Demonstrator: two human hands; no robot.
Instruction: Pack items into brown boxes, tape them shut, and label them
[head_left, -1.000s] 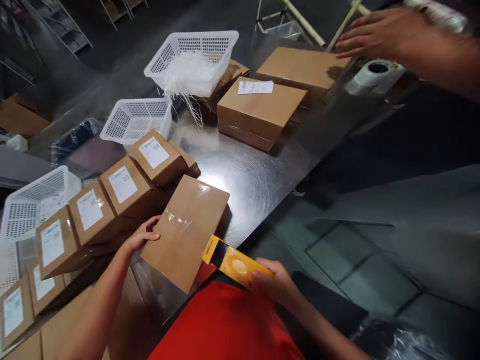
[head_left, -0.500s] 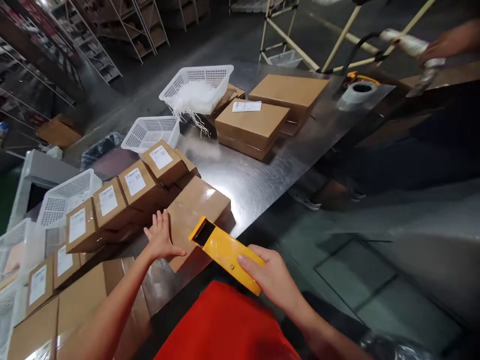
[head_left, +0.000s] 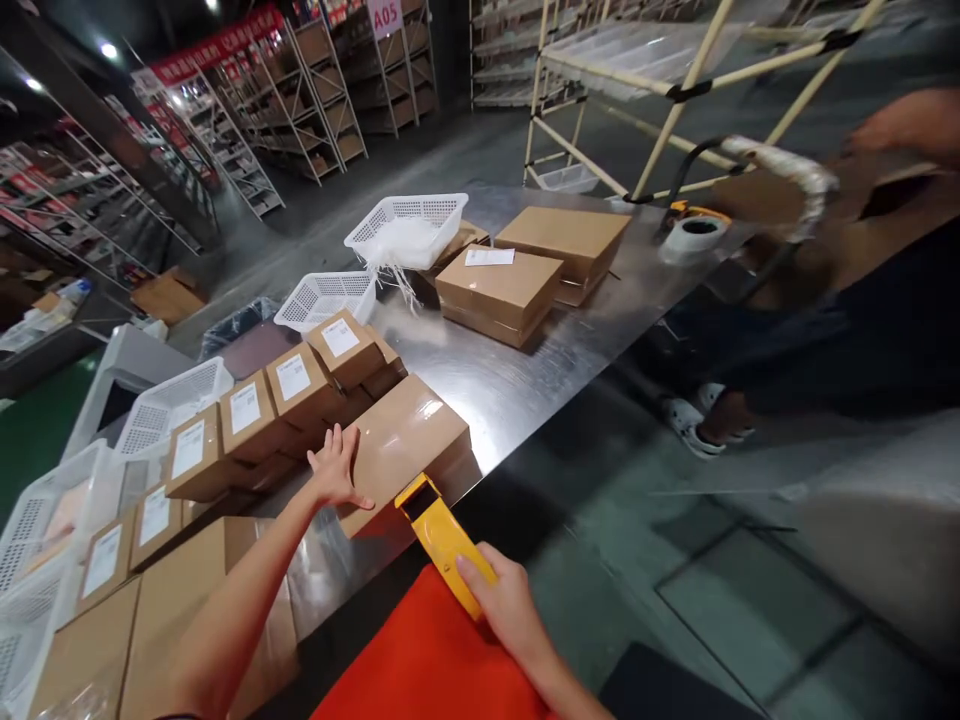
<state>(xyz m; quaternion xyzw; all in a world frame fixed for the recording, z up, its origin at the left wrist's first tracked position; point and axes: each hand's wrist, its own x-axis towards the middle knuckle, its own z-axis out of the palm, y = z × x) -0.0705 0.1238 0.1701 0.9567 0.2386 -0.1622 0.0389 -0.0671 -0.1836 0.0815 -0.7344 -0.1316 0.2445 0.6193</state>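
Note:
My left hand [head_left: 337, 471] lies spread on the near left edge of a brown cardboard box [head_left: 409, 430], fingers apart. Shiny clear tape shows across the box's top. In my right hand [head_left: 504, 600] is a yellow tape dispenser [head_left: 448, 547], its handle gripped with the thumb on top. The dispenser's head touches or nearly touches the near side of the box; I cannot tell which. The tape inside it is hidden. Beside the box on the left stand several smaller labelled boxes [head_left: 298, 382] in a row.
White perforated baskets [head_left: 328, 300] line the far side of the metal table [head_left: 555, 365]. Two larger boxes [head_left: 500, 290] stand farther along, near a tape roll [head_left: 695, 238]. At the right, a person's hand [head_left: 911, 128] is over an open box. A pipe rack [head_left: 630, 95] stands behind.
The tape dispenser has moved down from the box's top to its near edge and turned steeper. My left hand stays on the box. My view has tilted up, and the other person's hand has moved.

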